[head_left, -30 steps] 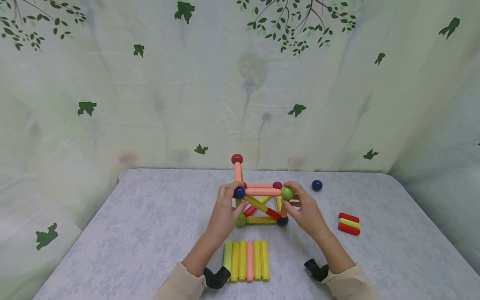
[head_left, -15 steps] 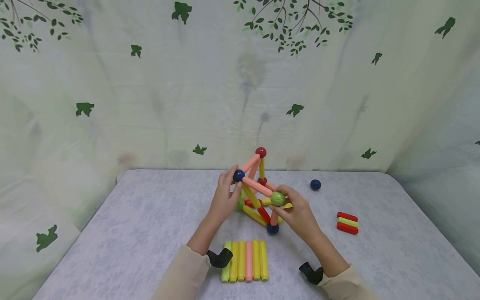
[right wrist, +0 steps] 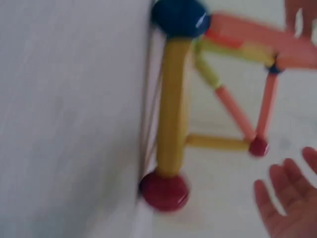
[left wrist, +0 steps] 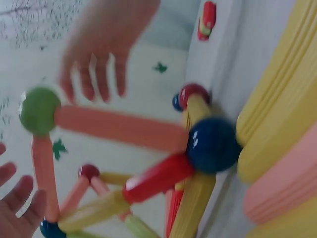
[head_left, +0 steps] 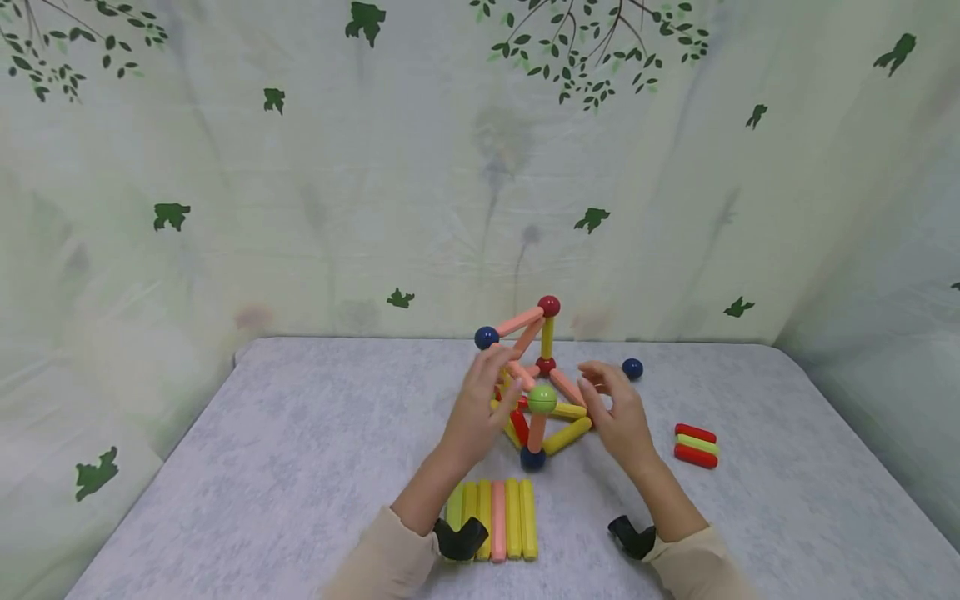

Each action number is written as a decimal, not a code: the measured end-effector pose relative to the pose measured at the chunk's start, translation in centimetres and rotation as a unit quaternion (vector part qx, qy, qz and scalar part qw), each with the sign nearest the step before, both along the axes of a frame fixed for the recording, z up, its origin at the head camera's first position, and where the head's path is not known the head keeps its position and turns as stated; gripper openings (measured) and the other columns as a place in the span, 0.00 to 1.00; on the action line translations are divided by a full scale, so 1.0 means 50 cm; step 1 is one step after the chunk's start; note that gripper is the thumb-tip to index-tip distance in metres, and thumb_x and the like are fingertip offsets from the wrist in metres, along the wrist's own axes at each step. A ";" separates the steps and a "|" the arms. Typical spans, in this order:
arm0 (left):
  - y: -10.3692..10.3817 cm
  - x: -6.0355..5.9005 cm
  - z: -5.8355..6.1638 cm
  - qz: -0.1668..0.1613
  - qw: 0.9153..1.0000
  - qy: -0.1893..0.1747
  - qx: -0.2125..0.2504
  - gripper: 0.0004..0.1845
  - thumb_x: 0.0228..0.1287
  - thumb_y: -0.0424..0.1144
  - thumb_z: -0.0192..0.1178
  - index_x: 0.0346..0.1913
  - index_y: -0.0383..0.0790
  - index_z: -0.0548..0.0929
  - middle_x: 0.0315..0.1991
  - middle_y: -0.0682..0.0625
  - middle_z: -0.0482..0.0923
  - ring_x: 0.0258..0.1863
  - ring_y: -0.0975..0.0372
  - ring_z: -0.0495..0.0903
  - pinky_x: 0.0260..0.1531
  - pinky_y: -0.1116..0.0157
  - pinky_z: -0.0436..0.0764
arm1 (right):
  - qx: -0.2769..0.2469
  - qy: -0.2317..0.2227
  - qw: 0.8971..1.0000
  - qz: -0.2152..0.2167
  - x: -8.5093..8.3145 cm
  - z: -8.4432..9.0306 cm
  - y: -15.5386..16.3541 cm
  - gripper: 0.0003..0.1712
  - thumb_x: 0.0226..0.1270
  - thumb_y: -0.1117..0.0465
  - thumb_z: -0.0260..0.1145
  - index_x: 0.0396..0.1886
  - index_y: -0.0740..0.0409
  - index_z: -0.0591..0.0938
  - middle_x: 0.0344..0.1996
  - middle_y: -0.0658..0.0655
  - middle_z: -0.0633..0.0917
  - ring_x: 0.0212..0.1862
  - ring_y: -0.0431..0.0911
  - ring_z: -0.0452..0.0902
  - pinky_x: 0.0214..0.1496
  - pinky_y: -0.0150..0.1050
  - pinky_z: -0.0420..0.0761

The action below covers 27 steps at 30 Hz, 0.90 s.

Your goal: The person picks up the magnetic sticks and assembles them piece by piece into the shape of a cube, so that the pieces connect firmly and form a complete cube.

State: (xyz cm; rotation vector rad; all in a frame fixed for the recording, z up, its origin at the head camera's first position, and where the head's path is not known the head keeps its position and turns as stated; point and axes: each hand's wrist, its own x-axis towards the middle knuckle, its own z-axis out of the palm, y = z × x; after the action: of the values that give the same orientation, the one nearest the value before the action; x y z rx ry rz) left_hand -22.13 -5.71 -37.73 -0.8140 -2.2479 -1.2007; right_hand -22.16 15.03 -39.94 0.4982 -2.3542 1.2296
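Note:
A structure of sticks and balls stands on the table, pink, yellow and red sticks joined at coloured balls. Its green ball (head_left: 542, 399) faces the front above a dark blue ball (head_left: 532, 459), and a red ball (head_left: 549, 306) is at the top. My left hand (head_left: 476, 408) is at its left side, fingers spread by a pink stick (left wrist: 44, 173); whether they touch it I cannot tell. My right hand (head_left: 618, 412) is off the right side, fingers loosely bent and holding nothing; the right wrist view shows this hand (right wrist: 292, 198) apart from the sticks.
A row of yellow, green and pink sticks (head_left: 498, 521) lies in front of the structure. To the right are red and green short sticks (head_left: 696, 446) and a loose blue ball (head_left: 632, 368). A printed curtain (head_left: 337, 208) hangs behind the table (head_left: 300, 467).
The structure has been turned, its red top ball swinging to the right and its green ball coming to the front. Both hands have let go of the balls, and the right hand has drawn away rightward.

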 end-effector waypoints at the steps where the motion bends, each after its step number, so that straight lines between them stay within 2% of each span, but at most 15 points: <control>1: 0.007 0.010 0.001 -0.017 1.000 -0.003 -0.019 0.19 0.64 0.42 0.53 0.57 0.44 0.70 0.56 0.49 0.65 0.50 0.58 0.67 0.44 0.62 0.74 | 0.020 -0.030 0.999 -0.018 -0.009 -0.004 0.013 0.17 0.67 0.58 0.55 0.53 0.59 0.72 0.46 0.57 0.75 0.46 0.48 0.71 0.46 0.47 0.75; 3: 0.017 0.022 0.000 -0.044 0.998 -0.005 -0.051 0.20 0.61 0.43 0.57 0.56 0.45 0.71 0.56 0.49 0.66 0.53 0.59 0.67 0.47 0.62 0.73 | 0.065 -0.115 0.991 -0.034 -0.028 -0.024 0.038 0.18 0.68 0.57 0.54 0.55 0.57 0.72 0.50 0.58 0.73 0.49 0.51 0.70 0.48 0.49 0.73; 5: 0.022 0.028 -0.002 -0.055 0.996 -0.003 -0.067 0.20 0.58 0.41 0.60 0.54 0.44 0.73 0.57 0.49 0.66 0.55 0.60 0.67 0.48 0.64 0.73 | 0.117 -0.195 0.973 -0.032 -0.039 -0.035 0.052 0.19 0.66 0.59 0.57 0.56 0.58 0.71 0.50 0.61 0.73 0.49 0.54 0.69 0.49 0.51 0.73; 7: 0.021 0.028 -0.003 -0.050 0.996 0.001 -0.068 0.19 0.57 0.39 0.61 0.52 0.44 0.74 0.56 0.51 0.66 0.52 0.62 0.68 0.46 0.66 0.73 | 0.144 -0.255 0.956 -0.023 -0.045 -0.043 0.058 0.18 0.63 0.62 0.60 0.53 0.58 0.73 0.47 0.60 0.75 0.46 0.53 0.71 0.47 0.48 0.74; 9: 0.014 0.025 -0.004 -0.052 0.997 -0.007 -0.052 0.19 0.58 0.36 0.61 0.53 0.44 0.73 0.54 0.53 0.67 0.48 0.64 0.69 0.43 0.66 0.75 | 0.155 -0.291 0.944 -0.013 -0.049 -0.048 0.058 0.17 0.60 0.63 0.63 0.49 0.57 0.75 0.41 0.56 0.77 0.41 0.50 0.72 0.43 0.44 0.77; 12: -0.004 0.017 -0.002 -0.055 0.998 -0.029 -0.030 0.20 0.58 0.33 0.59 0.54 0.48 0.72 0.51 0.56 0.68 0.41 0.67 0.69 0.37 0.66 0.76 | 0.153 -0.310 0.938 0.001 -0.047 -0.048 0.052 0.14 0.56 0.62 0.66 0.42 0.55 0.76 0.34 0.52 0.77 0.36 0.46 0.72 0.38 0.39 0.77; 15: -0.030 0.008 0.000 -0.056 0.997 -0.059 -0.011 0.19 0.57 0.33 0.60 0.52 0.49 0.74 0.49 0.58 0.70 0.40 0.67 0.69 0.37 0.64 0.76 | 0.164 -0.316 0.934 0.016 -0.039 -0.043 0.041 0.13 0.53 0.60 0.69 0.37 0.53 0.76 0.30 0.50 0.76 0.33 0.44 0.71 0.35 0.37 0.76; 17: -0.048 0.002 0.003 -0.062 0.995 -0.076 -0.006 0.16 0.57 0.34 0.61 0.49 0.48 0.75 0.48 0.57 0.71 0.40 0.67 0.70 0.39 0.63 0.75 | 0.173 -0.322 0.931 0.025 -0.032 -0.040 0.031 0.13 0.51 0.58 0.70 0.35 0.53 0.75 0.29 0.49 0.76 0.32 0.44 0.70 0.34 0.37 0.75; 22: -0.089 -0.008 0.014 -0.106 0.987 -0.123 0.001 0.14 0.58 0.34 0.60 0.48 0.45 0.75 0.50 0.52 0.72 0.45 0.63 0.71 0.46 0.62 0.73 | 0.188 -0.331 0.923 0.049 -0.015 -0.031 0.007 0.15 0.49 0.57 0.71 0.31 0.53 0.73 0.25 0.50 0.75 0.29 0.44 0.69 0.30 0.35 0.73; 25: -0.105 -0.006 0.024 -0.117 0.981 -0.151 0.001 0.15 0.58 0.33 0.59 0.49 0.40 0.75 0.49 0.50 0.72 0.47 0.61 0.71 0.49 0.62 0.71 | 0.202 -0.326 0.922 0.060 -0.005 -0.025 -0.003 0.16 0.48 0.57 0.72 0.32 0.53 0.73 0.26 0.51 0.74 0.29 0.44 0.69 0.30 0.35 0.73; 27: -0.109 0.004 0.041 -0.120 0.979 -0.163 -0.004 0.15 0.59 0.31 0.59 0.50 0.37 0.73 0.49 0.47 0.71 0.47 0.58 0.71 0.50 0.60 0.71 | 0.216 -0.309 0.924 0.062 0.003 -0.020 -0.007 0.19 0.46 0.56 0.73 0.34 0.53 0.73 0.28 0.52 0.73 0.30 0.45 0.68 0.30 0.35 0.73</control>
State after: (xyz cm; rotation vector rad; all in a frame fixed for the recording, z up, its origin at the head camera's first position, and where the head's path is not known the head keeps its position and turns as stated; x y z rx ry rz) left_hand -21.91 -11.17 -35.69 -0.9745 -2.4648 -1.5341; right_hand -22.03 14.67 -40.93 0.4397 -3.2132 1.0147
